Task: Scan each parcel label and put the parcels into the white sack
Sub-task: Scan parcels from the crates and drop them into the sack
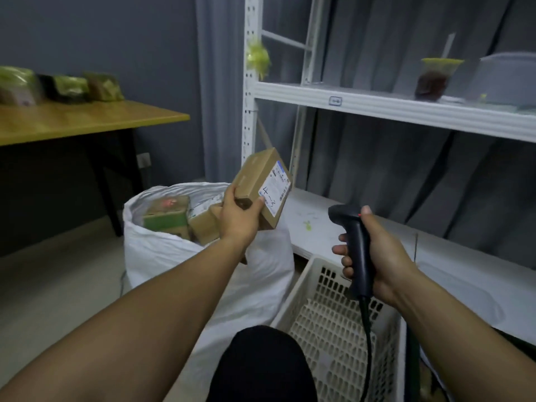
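Note:
My left hand [239, 217] grips a brown cardboard parcel [255, 178] by its lower corner, tilted, above the open mouth of the white sack [162, 256]. The parcel's white label [275, 190] with handwritten marks faces right. My right hand [377, 256] holds a dark handheld barcode scanner [352, 227] by its grip, head pointing left toward the parcel, its cable hanging down. Inside the sack lie several parcels, among them a green-and-brown box [165, 216] and a plain brown box [204, 224].
A white perforated plastic basket [333, 323] stands on the floor below the scanner. White metal shelving [377, 103] fills the right side, with a drink cup [432, 79] on it. A wooden table [72, 120] with bags stands at left. My dark-clothed knee [261, 364] is at the bottom.

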